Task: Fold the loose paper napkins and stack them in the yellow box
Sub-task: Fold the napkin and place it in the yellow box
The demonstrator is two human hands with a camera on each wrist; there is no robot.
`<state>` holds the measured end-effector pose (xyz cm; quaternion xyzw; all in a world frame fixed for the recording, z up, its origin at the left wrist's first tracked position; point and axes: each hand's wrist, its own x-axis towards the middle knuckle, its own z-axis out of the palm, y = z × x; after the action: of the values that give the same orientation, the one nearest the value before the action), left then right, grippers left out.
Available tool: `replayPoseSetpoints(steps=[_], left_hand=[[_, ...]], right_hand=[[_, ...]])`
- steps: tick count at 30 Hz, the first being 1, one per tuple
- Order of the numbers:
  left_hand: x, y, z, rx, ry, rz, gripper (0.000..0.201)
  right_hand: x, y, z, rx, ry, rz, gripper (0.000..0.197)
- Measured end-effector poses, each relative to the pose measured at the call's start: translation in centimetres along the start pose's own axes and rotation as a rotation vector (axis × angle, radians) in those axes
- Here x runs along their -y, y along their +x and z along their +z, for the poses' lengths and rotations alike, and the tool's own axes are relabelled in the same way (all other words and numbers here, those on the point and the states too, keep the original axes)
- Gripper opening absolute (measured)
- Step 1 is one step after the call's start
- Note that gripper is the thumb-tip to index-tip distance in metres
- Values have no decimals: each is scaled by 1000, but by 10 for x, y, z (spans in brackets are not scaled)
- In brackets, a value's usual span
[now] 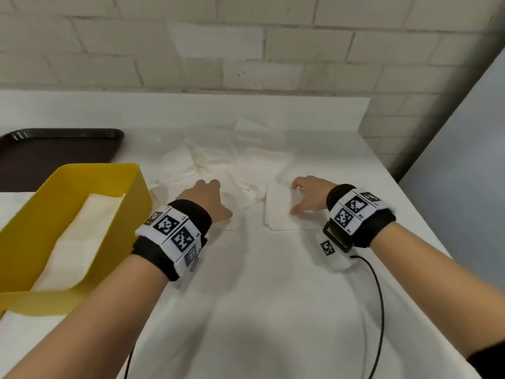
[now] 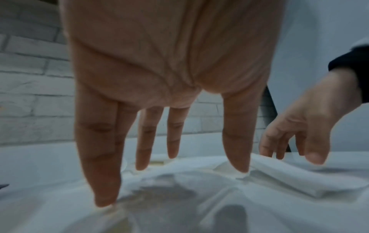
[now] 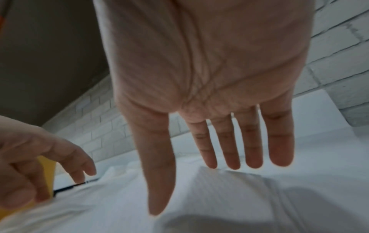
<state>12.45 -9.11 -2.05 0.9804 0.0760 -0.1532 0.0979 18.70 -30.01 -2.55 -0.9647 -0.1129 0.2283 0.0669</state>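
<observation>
A heap of loose white napkins (image 1: 218,157) lies mid-table. My left hand (image 1: 217,198) is over its near edge, palm down, fingers straight; the fingertips (image 2: 103,198) touch crumpled napkin paper (image 2: 179,189). My right hand (image 1: 296,198) is spread flat over a folded napkin (image 1: 277,212), with straight fingers (image 3: 229,149) just above or on the sheet (image 3: 229,197); I cannot tell which. Neither hand grips anything. The yellow box (image 1: 27,222) stands at the left, with folded napkins (image 1: 82,231) stacked inside.
A dark brown tray (image 1: 54,151) sits behind the box at the back left. A white brick wall (image 1: 246,45) borders the table's far edge. The table's right edge (image 1: 410,192) runs close to my right wrist. A black cable (image 1: 379,310) trails from that wrist.
</observation>
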Motion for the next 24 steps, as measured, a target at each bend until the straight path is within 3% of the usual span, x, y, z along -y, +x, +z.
replayPoseSetpoints(steps=[5, 10, 12, 16, 20, 24], left_hand=[[-3, 18, 2, 61, 77, -56, 55], [1, 24, 10, -26, 28, -74, 31], [3, 24, 12, -36, -3, -79, 32], [5, 24, 14, -82, -86, -80, 28], [9, 20, 9, -147, -176, -38, 19], [12, 5, -5, -336, -285, 69, 23]], right_hand=[[9, 15, -3, 54, -59, -21, 75], [14, 24, 3, -64, -12, -113, 23], [12, 26, 6, -94, 27, -140, 15], [10, 19, 2, -119, 131, -193, 26], [9, 0, -10, -208, 281, -291, 14], [10, -23, -27, -290, 582, -384, 27]])
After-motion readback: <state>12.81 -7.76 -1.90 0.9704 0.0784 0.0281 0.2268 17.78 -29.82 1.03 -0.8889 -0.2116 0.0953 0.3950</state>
